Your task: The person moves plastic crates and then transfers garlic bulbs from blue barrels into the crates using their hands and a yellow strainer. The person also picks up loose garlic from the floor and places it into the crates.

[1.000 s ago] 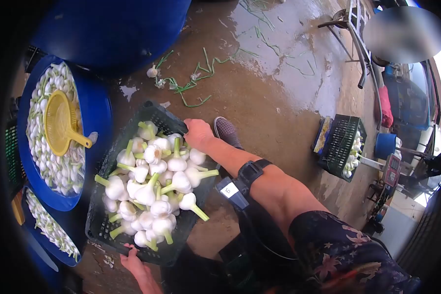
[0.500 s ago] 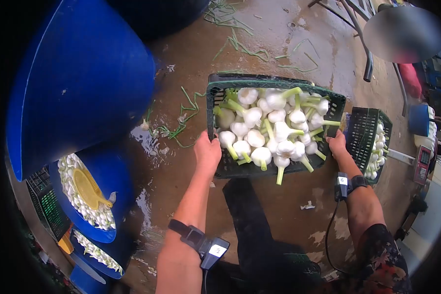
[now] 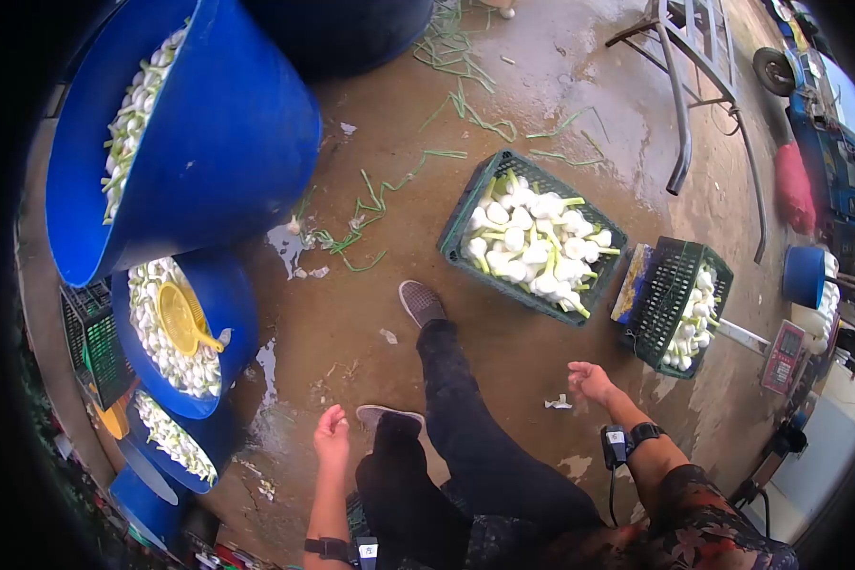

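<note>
A dark green crate (image 3: 458,224) full of white garlic bulbs (image 3: 538,249) with green stems stands on the wet floor, away from both hands. My left hand (image 3: 332,437) is in the air at lower centre, left of my shoes, its fingers loosely curled and slightly apart around nothing. To the right, my right hand (image 3: 591,382) hangs below the crate, empty, with its fingers partly spread. A second green crate (image 3: 657,302) of garlic stands right of the first, beside a blue and yellow box (image 3: 633,283).
Large blue tubs (image 3: 218,142) with garlic line the left side, one holding a yellow colander (image 3: 182,318). A metal frame (image 3: 679,114) stands at upper right. A scale display (image 3: 784,356) is at the right. Green stems (image 3: 375,204) litter the floor.
Both hands have let go of the garlic crate and moved apart from it. The crate now stands on the floor, turned at an angle. The view has shifted, showing my legs and shoes.
</note>
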Motion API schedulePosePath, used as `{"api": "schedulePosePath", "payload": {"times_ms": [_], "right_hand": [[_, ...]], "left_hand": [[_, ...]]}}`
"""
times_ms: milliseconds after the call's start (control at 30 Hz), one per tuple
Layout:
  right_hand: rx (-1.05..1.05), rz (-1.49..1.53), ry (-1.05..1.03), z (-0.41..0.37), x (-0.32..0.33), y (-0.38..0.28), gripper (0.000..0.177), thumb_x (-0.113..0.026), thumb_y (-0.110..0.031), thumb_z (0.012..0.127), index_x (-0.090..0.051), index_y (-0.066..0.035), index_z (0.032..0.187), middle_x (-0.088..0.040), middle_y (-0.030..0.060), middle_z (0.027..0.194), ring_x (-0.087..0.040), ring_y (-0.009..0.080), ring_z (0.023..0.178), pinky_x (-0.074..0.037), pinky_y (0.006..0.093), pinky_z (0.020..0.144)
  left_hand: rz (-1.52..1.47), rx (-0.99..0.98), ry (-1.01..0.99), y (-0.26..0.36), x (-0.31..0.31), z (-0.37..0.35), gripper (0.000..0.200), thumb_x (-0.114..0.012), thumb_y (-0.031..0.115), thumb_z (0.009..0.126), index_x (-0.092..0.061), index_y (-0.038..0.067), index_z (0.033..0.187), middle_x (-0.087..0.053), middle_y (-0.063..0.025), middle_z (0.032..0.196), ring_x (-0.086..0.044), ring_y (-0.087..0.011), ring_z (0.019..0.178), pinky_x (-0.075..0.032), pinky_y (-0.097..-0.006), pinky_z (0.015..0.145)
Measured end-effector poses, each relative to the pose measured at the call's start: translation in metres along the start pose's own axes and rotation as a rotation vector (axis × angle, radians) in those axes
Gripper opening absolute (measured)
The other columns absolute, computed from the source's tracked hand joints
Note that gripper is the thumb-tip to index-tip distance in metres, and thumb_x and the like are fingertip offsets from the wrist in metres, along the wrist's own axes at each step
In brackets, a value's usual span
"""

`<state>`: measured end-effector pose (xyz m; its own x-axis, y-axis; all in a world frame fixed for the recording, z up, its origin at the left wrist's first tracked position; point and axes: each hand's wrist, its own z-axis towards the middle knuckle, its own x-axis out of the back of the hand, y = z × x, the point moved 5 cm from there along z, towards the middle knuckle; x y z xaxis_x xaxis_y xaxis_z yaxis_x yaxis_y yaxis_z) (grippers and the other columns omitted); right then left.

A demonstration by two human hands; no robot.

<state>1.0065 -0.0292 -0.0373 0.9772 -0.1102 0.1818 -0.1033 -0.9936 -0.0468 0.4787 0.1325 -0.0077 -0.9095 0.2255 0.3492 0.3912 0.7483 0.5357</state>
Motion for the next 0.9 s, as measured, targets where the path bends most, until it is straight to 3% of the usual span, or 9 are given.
{"api": "schedulePosePath", "payload": {"times_ms": [67,167,200,267,533,567,633,700,900], "right_hand": [[0.054,-0.183,-0.046,-0.045,-0.009,0.014,0.044,-0.046,0.01,0.079,-0.049,-0.008,0.119,-0.058,0.0067,0.091,-0.061,0.02,0.073,-0.051,0.0324,0.054],[0.072,-0.41,-0.119,-0.089,-0.008,0.026,0.03,-0.052,0.003,0.083,-0.052,0.0,0.113,-0.062,0.0086,0.088,-0.062,0.017,0.072,-0.051,0.029,0.054],[0.372,-0.397,-0.367,-0.053,0.009,0.049,0.028,-0.053,0.004,0.082,-0.053,0.003,0.11,-0.063,0.0081,0.094,-0.062,0.0154,0.075,-0.051,0.0276,0.063],[0.34,-0.829,-0.273,-0.07,0.015,0.018,0.031,-0.056,0.0,0.079,-0.054,0.002,0.11,-0.063,0.0094,0.095,-0.062,0.0181,0.078,-0.051,0.0287,0.066],[0.786,-2.359,-0.035,-0.137,-0.115,-0.205,0.045,-0.068,-0.017,0.069,-0.057,-0.002,0.11,-0.063,0.0146,0.1,-0.062,0.0289,0.089,-0.048,0.0332,0.079],[1.297,-2.219,-0.05,-0.148,-0.163,-0.225,0.03,-0.064,-0.011,0.066,-0.064,-0.003,0.095,-0.064,0.021,0.088,-0.063,0.0329,0.085,-0.049,0.0378,0.078],[1.365,-2.237,-0.062,-0.181,-0.282,-0.223,0.036,-0.058,-0.008,0.068,-0.06,-0.002,0.104,-0.063,0.021,0.093,-0.06,0.0347,0.088,-0.047,0.041,0.076],[1.645,-2.257,-0.513,-0.262,-0.387,-0.146,0.042,-0.056,-0.013,0.072,-0.053,-0.004,0.114,-0.062,0.0193,0.087,-0.06,0.0338,0.083,-0.047,0.0414,0.074],[1.066,-2.111,-1.741,-0.473,-0.459,0.221,0.055,-0.063,-0.015,0.08,-0.04,-0.003,0.129,-0.059,0.0174,0.103,-0.061,0.026,0.088,-0.049,0.0341,0.078]], "left_hand": [[-0.145,0.32,0.202,-0.038,0.067,-0.073,0.032,-0.054,0.006,0.085,-0.052,0.003,0.117,-0.059,-0.0073,0.104,-0.055,-0.01,0.073,-0.046,-0.0227,0.062],[-0.365,0.274,0.484,-0.084,0.116,-0.18,0.029,-0.053,0.009,0.087,-0.053,0.002,0.115,-0.06,-0.0056,0.101,-0.054,-0.0088,0.07,-0.046,-0.0222,0.06],[-0.402,0.244,0.556,-0.089,0.12,-0.216,0.03,-0.054,0.008,0.087,-0.053,0.002,0.116,-0.06,-0.006,0.103,-0.055,-0.0091,0.072,-0.046,-0.0216,0.063],[-0.495,0.218,0.687,-0.133,0.11,-0.271,0.031,-0.052,0.007,0.087,-0.052,0.003,0.118,-0.059,-0.0066,0.107,-0.055,-0.009,0.076,-0.046,-0.0215,0.067],[-0.877,0.493,1.095,-0.231,-0.127,-0.502,0.03,-0.055,0.009,0.083,-0.057,0.003,0.112,-0.064,-0.0102,0.101,-0.06,-0.0172,0.093,-0.047,-0.028,0.082],[-0.88,0.582,1.148,-0.228,-0.156,-0.528,0.031,-0.055,0.011,0.082,-0.057,0.005,0.112,-0.065,-0.0114,0.1,-0.061,-0.0194,0.095,-0.047,-0.0293,0.084],[-1.001,0.605,1.286,-0.22,-0.207,-0.561,0.03,-0.055,0.01,0.082,-0.057,0.003,0.111,-0.064,-0.0124,0.101,-0.061,-0.0201,0.096,-0.047,-0.0298,0.084],[-1.257,0.59,1.45,-0.206,-0.265,-0.569,0.03,-0.055,0.009,0.082,-0.057,0.002,0.11,-0.064,-0.0136,0.101,-0.061,-0.021,0.095,-0.047,-0.0302,0.083],[-1.217,0.95,1.459,-0.121,-0.341,-0.594,0.028,-0.057,0.015,0.082,-0.059,0.003,0.108,-0.064,-0.0106,0.103,-0.061,-0.0159,0.096,-0.047,-0.0292,0.084]]}}
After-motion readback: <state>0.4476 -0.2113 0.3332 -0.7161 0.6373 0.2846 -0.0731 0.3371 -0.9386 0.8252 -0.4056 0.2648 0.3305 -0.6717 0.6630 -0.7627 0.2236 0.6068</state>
